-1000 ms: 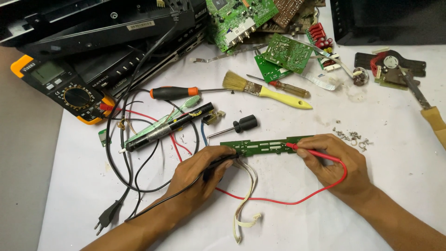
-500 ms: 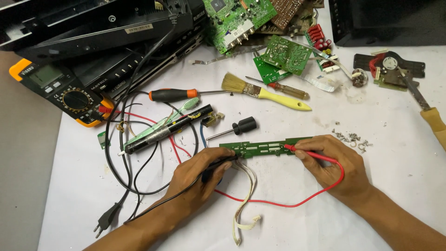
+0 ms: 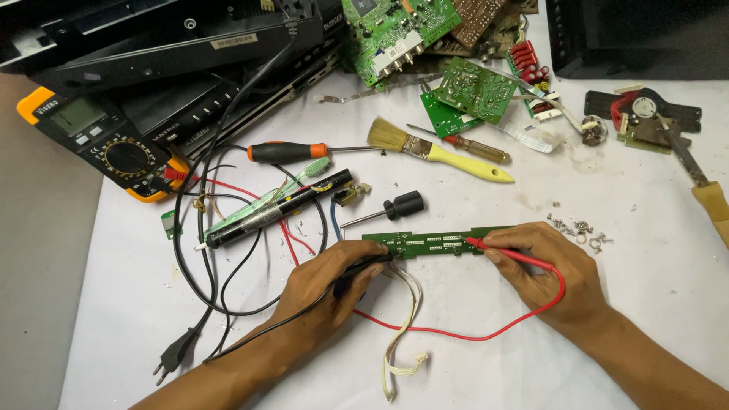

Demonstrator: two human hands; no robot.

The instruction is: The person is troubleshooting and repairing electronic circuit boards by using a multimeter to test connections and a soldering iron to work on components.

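While the long narrow green circuit board (image 3: pixel 437 244) lies on the white worktop (image 3: pixel 471 349), my left hand (image 3: pixel 328 282) pinches the black probe (image 3: pixel 363 271) at its left end; my right hand (image 3: pixel 548 267) presses the red probe (image 3: pixel 507 253) near its right end.

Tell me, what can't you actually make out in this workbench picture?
Head view:
- Black probe tip: hidden under the left hand, so its contact with the long green board is unclear.
- Multimeter reading: too small and angled.
- Tool with the wooden handle: cut off by the right edge.
- Screws: too small to count beside the right hand.
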